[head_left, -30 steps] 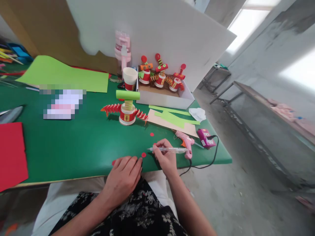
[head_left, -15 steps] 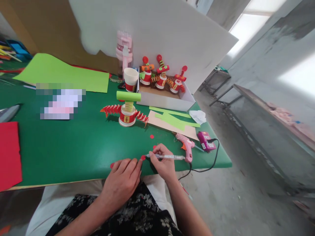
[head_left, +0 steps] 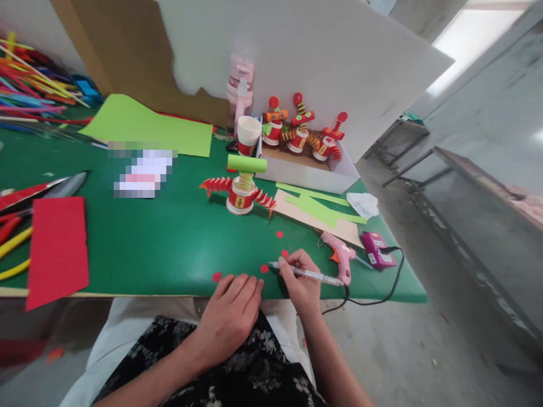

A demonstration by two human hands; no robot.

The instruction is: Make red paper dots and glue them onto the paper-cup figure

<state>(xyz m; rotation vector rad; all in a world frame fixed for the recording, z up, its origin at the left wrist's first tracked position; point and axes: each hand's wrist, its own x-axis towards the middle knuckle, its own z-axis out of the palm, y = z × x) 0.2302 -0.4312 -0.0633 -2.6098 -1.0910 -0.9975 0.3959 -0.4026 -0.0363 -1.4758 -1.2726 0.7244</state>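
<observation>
My left hand (head_left: 232,311) lies palm down at the table's front edge, fingers stretched and close together, holding nothing visible. Just beyond its fingertips is a small red paper disc (head_left: 264,268). My right hand (head_left: 303,282) grips a clear-barrelled pen (head_left: 316,275), its tip at the right edge of that disc. Another red disc (head_left: 217,276) lies left of my left fingers, and more lie beyond my right hand. Farther back stands a paper-cup figure (head_left: 240,198) with folded red arms and a green paper roll on top.
A pink glue gun (head_left: 343,257) with a black cord lies right of my right hand, near a purple box (head_left: 377,250). A white box (head_left: 305,174) holds three cup figures. Green strips (head_left: 318,209), stacked cups (head_left: 248,135), red paper (head_left: 59,246) and scissors (head_left: 12,249) are around.
My view has turned left, bringing scissors and coloured sticks into sight. My left fingers have drawn back from the red disc, and the pen tip sits at its edge.
</observation>
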